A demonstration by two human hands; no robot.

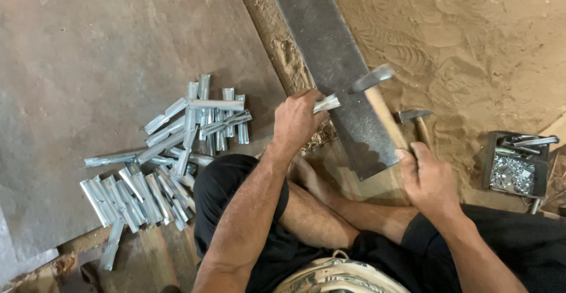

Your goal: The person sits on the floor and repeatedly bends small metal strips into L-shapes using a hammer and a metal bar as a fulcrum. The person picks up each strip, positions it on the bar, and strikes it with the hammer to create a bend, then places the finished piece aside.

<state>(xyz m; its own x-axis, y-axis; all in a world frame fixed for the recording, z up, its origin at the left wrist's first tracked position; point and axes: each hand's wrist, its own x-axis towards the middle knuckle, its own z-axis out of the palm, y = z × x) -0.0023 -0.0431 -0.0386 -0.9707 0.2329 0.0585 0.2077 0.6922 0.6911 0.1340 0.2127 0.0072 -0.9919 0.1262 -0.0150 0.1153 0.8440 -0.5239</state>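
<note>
Head view: my left hand pinches metal channel piece on steel bar; right hand fisted round hammer. I'd keep piece flat, fingers clear of hammer head.

Not much here in the way of packaging, and no labels, signs or screens anywhere. The one thing that sort of counts is a small open box sitting on the sand at the far right edge. It's squarish, dark grey, with low walls, and it's full of little shiny metal bits, with a few longer silvery pieces lying across its top rim.
</note>
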